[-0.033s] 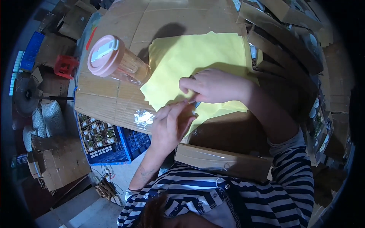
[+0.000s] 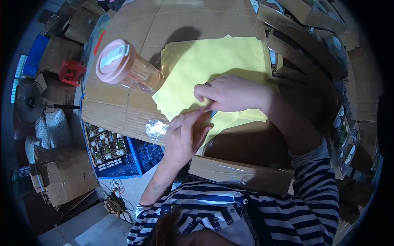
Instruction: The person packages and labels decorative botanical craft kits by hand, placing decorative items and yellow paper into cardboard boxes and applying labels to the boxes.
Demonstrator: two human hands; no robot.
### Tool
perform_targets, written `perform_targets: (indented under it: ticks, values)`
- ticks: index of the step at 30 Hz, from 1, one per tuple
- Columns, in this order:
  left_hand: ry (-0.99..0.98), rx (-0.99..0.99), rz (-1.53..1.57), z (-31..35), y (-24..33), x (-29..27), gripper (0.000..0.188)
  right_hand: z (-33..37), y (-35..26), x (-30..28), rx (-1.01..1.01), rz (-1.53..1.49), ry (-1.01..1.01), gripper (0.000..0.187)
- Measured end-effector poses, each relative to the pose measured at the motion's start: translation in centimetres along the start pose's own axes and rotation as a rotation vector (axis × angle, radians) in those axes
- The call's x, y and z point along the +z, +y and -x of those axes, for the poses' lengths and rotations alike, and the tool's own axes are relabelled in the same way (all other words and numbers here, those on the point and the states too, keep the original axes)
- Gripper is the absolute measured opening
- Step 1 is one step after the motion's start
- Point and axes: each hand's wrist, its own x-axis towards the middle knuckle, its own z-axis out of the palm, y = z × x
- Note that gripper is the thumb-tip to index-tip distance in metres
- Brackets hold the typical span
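My left hand (image 2: 183, 137) is closed over the near edge of a stack of yellow paper sheets (image 2: 213, 57), its fingers bent toward my right hand. My right hand (image 2: 230, 94) comes in from the right, fingers curled in a pinch, its fingertips meeting those of the left. A small dark bluish bit (image 2: 213, 113) shows between the two hands; most of it is covered by fingers, so its kind cannot be made out. By my left wrist, crumpled silver foil (image 2: 156, 128) lies on the cardboard tabletop (image 2: 106, 98).
A tumbler with a pink lid (image 2: 117, 61) stands left of the paper. An open cardboard box (image 2: 242, 170) is against my body. A blue crate (image 2: 133, 153) with small potted items is at lower left. Cardboard trays (image 2: 303, 57) crowd the right side. A red stool (image 2: 70, 73) stands far left.
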Motion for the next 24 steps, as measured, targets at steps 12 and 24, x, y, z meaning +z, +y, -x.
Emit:
perform_targets:
  ticks: [12, 24]
  values:
    - [-0.098, -0.344, 0.493, 0.8, 2.4, -0.9, 0.067, 0.9, 0.3, 0.5, -0.053, -0.249, -0.046, 0.027]
    - [-0.054, -0.553, 1.272, -1.6, 5.2, -6.5, 0.094, -0.2, 1.5, 0.3, -0.057, -0.299, -0.096, 0.007]
